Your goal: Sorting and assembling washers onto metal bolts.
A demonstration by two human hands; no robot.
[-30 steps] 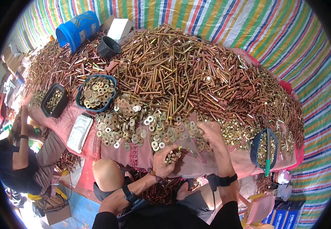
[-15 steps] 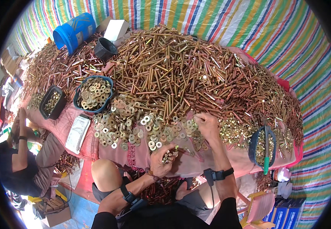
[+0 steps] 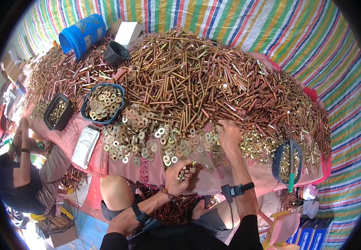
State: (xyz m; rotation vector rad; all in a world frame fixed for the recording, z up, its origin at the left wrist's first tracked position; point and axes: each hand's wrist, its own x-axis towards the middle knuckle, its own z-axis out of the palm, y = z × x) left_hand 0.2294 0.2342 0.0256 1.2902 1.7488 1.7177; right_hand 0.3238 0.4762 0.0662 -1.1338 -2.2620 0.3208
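Closed around a small bunch of bolts [image 3: 184, 173], my left hand [image 3: 175, 178] is just above the front of the cloth-covered table, the bolt ends pointing up and away. Farther out, my right hand [image 3: 229, 135] reaches to the lower edge of the bolt pile [image 3: 180, 79], its fingers curled down where bolts, washers and nuts meet. What its fingertips pinch, if anything, is too small to make out. Loose washers [image 3: 168, 143] spread to the left of that hand. Gold-coloured nuts [image 3: 257, 141] lie scattered to its right.
A blue basin of washers [image 3: 103, 103] and a dark tub of nuts [image 3: 58, 111] stand at left; a basket with a green-handled tool [image 3: 291, 166] is at right. A blue bucket [image 3: 82, 35] and black pot [image 3: 116, 53] rest on the pile. Another person [image 3: 24, 175] sits at far left.
My right hand has shifted slightly right and up toward the bolts, its fingers moving from the washers' edge. My left hand keeps its bunch of bolts, nearly still.
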